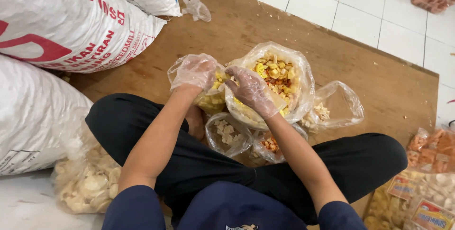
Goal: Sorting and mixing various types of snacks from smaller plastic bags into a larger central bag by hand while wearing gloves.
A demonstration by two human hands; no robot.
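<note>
Head view — thin crinkled plastic-gloved left hand [195, 71], right hand [251, 91] on glossy bag [303, 80]

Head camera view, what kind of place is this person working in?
Probably a small snack packing spot on a floor. Gloved left hand and right hand work at an open bag of mixed crackers on a wooden board, with large woven sacks and sealed snack packets around.

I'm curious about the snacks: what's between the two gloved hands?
In the head view, a small bag of yellow pieces sits between the left hand and right hand.
</note>
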